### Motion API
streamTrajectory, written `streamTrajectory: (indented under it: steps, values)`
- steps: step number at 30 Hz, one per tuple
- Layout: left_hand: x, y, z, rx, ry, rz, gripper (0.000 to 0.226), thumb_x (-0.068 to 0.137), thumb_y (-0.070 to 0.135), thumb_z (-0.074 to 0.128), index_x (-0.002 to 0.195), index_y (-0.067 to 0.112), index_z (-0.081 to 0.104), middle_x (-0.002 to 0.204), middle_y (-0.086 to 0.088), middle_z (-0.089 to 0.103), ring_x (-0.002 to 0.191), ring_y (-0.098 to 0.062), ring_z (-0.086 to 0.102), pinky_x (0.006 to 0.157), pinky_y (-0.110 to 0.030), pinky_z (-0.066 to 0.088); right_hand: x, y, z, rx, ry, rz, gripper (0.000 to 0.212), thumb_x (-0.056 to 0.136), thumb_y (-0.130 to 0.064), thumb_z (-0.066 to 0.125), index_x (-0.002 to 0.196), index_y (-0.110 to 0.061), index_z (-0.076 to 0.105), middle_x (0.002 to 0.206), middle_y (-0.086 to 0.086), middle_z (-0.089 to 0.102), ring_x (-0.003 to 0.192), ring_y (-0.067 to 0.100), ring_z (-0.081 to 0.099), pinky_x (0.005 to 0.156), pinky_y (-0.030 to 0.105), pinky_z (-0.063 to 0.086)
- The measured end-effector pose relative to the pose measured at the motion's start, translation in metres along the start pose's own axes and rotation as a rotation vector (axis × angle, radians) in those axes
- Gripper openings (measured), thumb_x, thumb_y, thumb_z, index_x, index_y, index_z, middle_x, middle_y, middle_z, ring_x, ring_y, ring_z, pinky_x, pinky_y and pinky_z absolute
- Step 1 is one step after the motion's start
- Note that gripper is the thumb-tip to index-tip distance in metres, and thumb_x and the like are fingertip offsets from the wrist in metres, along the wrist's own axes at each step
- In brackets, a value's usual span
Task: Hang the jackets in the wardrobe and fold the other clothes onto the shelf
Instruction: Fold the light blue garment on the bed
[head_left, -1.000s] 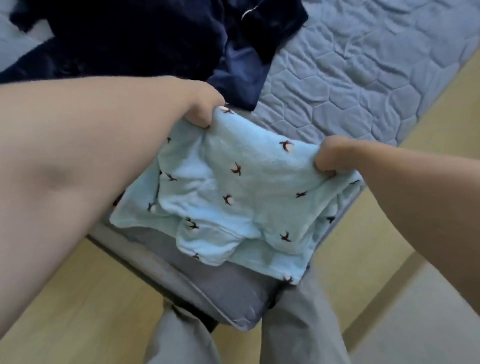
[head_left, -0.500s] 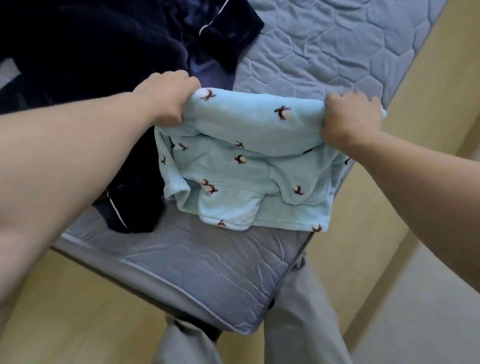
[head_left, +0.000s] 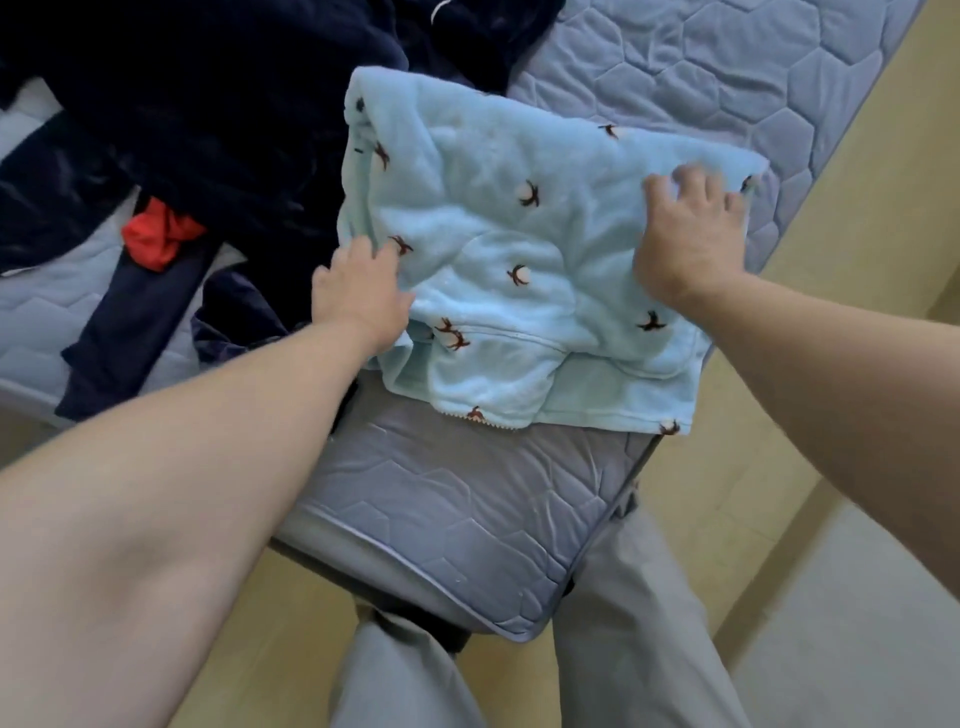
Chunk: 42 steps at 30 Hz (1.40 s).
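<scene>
Fold step in hand: pale-blue fleece top (head_left: 519, 234) lies folded on near corner of mattress (head_left: 441, 509), beside dark clothes pile (head_left: 208, 104). R hand (head_left: 685, 234) presses it flat, fingers spread, gripping nothing; L hand (head_left: 363, 291) touches its left edge, can't tell if pinching. Next prob needs one more fold, then a two-hand lift to shelf.
</scene>
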<state>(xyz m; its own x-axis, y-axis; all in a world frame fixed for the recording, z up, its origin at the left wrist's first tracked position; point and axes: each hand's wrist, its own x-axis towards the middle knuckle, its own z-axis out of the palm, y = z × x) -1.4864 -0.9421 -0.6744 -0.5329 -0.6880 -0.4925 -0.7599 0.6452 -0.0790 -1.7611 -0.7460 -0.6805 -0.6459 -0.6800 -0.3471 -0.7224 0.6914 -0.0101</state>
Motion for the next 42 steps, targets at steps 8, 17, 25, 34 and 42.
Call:
streamTrajectory:
  steps: [8, 17, 25, 34, 42]
  values:
    - [-0.031, -0.034, 0.069, -0.956, -0.102, -0.888, 0.053, 0.086, 0.025, 0.071, 0.130, 0.006, 0.050, 0.133, -0.016, 0.059, 0.116, -0.037, 0.060, 0.099, -0.043, 0.052, -0.099, -0.012, 0.072, -0.067, -0.163, -0.036, 0.046, 0.082, -0.014, 0.053, 0.127, -0.019, 0.046, 0.126, 0.014, 0.041, 0.117, 0.037, 0.038, 0.092, 0.048, 0.035]
    - [-0.036, -0.085, 0.077, -1.015, -0.077, -0.955, 0.040, 0.089, 0.019, 0.065, 0.126, 0.005, 0.061, 0.124, -0.013, 0.065, 0.107, -0.034, 0.064, 0.097, -0.047, 0.055, -0.082, -0.024, 0.065, -0.171, -0.282, -0.002, 0.037, 0.087, -0.014, 0.050, 0.124, -0.017, 0.044, 0.126, 0.017, 0.039, 0.116, 0.037, 0.039, 0.095, 0.047, 0.036]
    - [-0.007, -0.044, 0.039, -0.309, 0.130, -0.812, 0.075, 0.070, 0.021, 0.083, 0.132, 0.007, 0.043, 0.139, -0.018, 0.047, 0.123, -0.037, 0.051, 0.103, -0.047, 0.040, -0.063, -0.021, 0.052, -0.157, -0.336, -0.013, 0.035, 0.083, -0.018, 0.055, 0.117, -0.016, 0.050, 0.117, 0.014, 0.046, 0.112, 0.035, 0.046, 0.092, 0.046, 0.037]
    - [0.104, 0.066, -0.078, -0.077, 0.330, 0.180, 0.059, 0.074, 0.008, 0.056, 0.131, 0.014, 0.040, 0.145, -0.006, 0.034, 0.083, -0.031, 0.057, 0.072, -0.047, 0.052, 0.035, 0.000, -0.004, 0.196, -0.027, 0.070, 0.052, 0.075, -0.005, 0.056, 0.125, -0.012, 0.043, 0.139, 0.017, 0.035, 0.123, 0.038, 0.038, 0.086, 0.047, 0.043]
    - [0.159, 0.100, -0.089, 0.290, -0.120, 0.294, 0.085, 0.075, 0.014, 0.069, 0.148, 0.021, 0.026, 0.142, -0.013, 0.042, 0.118, -0.041, 0.055, 0.086, -0.050, 0.050, 0.109, 0.020, -0.019, 0.057, -0.481, 0.030, 0.095, 0.066, -0.015, 0.084, 0.144, -0.015, 0.030, 0.139, 0.022, 0.040, 0.128, 0.045, 0.043, 0.101, 0.052, 0.049]
